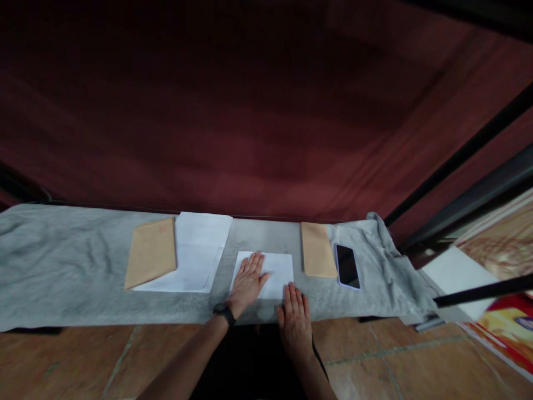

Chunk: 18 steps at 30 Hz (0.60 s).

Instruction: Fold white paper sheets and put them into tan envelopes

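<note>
My left hand [250, 279] lies flat on a white sheet of paper [278, 269], fingers stretched out and pointing away from me. That sheet looks folded, being about half the size of the other white sheets. Close to its near right corner rests my right hand [295, 316], palm down with the fingers extended and the fingertips at the paper's edge. Neither hand grips anything. To the left, white sheets [200, 250] lie partly under a brown envelope [153, 253]. Right of the folded sheet is another brown envelope [317, 250], with a phone [347, 266] beside it.
A grey cloth [62, 261] covers the long narrow table, wrinkled at both ends. Behind it hangs a dark red curtain [250, 139]. Black bars [458, 155] and a red and yellow box [512, 328] stand at the right. Brown tiles [166, 355] form the floor.
</note>
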Tool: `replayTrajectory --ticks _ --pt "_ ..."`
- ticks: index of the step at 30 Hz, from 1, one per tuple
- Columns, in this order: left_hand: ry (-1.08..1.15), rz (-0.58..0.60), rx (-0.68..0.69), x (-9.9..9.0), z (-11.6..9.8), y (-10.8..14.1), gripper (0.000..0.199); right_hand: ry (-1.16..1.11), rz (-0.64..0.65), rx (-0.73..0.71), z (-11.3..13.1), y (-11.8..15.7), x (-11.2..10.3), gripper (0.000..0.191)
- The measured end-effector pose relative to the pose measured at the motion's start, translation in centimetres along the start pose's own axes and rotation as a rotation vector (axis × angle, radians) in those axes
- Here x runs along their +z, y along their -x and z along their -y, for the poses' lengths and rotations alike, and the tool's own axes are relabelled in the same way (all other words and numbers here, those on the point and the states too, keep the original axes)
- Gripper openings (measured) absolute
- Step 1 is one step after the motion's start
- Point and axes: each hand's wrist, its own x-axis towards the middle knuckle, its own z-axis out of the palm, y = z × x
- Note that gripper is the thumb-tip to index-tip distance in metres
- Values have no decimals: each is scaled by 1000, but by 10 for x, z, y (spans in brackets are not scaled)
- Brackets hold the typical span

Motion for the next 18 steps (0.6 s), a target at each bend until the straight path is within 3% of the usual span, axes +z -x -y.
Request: replayTrajectory --ticks 5,9,14,18 --pt "-6 -4 -24 -6 6 8 62 -18 40 59 0 -9 -3 51" --pt "4 -9 -25 -6 5 8 62 -67 90 108 7 -44 1 47" --pt "7 -1 -13 -2 7 7 59 -123 176 2 20 -99 19 46" --pt "-3 8 -19 0 9 7 55 -128 181 -62 18 -115 34 45"
